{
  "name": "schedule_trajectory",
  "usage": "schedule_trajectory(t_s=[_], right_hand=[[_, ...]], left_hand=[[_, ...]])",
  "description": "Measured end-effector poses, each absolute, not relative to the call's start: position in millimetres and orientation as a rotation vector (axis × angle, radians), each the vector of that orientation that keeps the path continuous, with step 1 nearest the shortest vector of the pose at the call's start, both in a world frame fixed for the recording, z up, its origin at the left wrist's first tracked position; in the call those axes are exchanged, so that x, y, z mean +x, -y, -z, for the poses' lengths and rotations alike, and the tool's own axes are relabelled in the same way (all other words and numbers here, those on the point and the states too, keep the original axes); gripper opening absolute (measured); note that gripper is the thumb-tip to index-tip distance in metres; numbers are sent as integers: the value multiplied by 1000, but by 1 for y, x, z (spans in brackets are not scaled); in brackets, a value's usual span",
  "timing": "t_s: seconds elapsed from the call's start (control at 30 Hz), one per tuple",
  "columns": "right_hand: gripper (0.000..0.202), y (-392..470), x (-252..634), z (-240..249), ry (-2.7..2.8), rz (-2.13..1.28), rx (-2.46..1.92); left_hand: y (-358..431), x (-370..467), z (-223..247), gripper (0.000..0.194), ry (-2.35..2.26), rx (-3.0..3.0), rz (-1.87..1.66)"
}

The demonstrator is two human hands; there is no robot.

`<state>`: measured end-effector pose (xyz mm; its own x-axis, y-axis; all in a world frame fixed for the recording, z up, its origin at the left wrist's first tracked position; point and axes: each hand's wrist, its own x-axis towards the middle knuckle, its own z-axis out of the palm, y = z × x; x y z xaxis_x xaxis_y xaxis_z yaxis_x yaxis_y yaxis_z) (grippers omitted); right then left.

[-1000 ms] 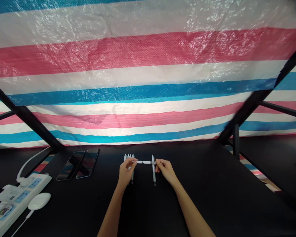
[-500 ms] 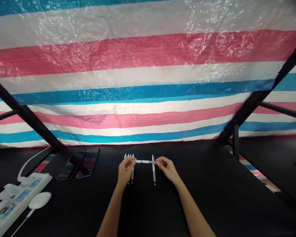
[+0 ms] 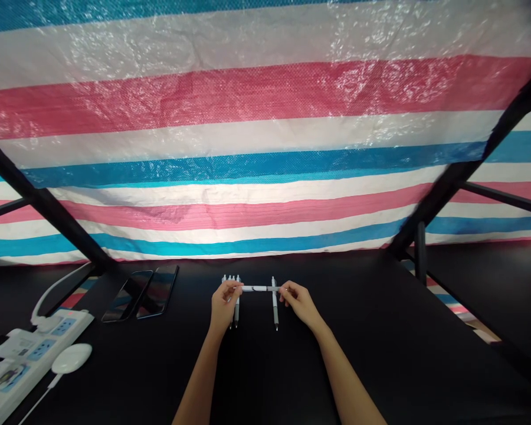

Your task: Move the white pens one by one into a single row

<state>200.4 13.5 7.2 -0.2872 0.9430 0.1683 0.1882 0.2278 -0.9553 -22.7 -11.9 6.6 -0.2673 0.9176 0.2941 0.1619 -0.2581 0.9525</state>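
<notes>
The left hand (image 3: 223, 307), at lower centre of the frame, is pinching the left end of the held pen (image 3: 256, 288); I am reading thumb and fingertips as closed on it. The right hand (image 3: 301, 304), just right of centre, is pinching the opposite, grey end between thumb and fingers. I am holding the held pen roughly level across the gap between both hands, at lower centre. The single pen (image 3: 275, 304) is lying tip toward the bottom of the frame, beside the right hand; its upper part is crossing the line of the held pen. I cannot tell whether the two are touching. The pen row (image 3: 236, 316) is lying partly hidden behind the left hand. Two phones (image 3: 127, 296) are resting on the black tabletop (image 3: 265, 378), left of centre; the power strip (image 3: 39, 348) is occupying the lower left.
</notes>
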Motion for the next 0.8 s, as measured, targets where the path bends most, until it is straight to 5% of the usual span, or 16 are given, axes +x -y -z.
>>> schedule_trajectory(t_s=[0.47,0.67,0.8], right_hand=[[41,-13,200,-8,1647,-1077,-1100],[28,-12,199,-9,1679,-1020,-1120],[40,-11,200,-10,1699,-1026,-1142]], left_hand=[[12,-23,-7,27,-1355,1314,-1591],[12,-22,-9,26,-1367,1290,-1605],[11,-22,-8,25,-1337,1287,-1599]])
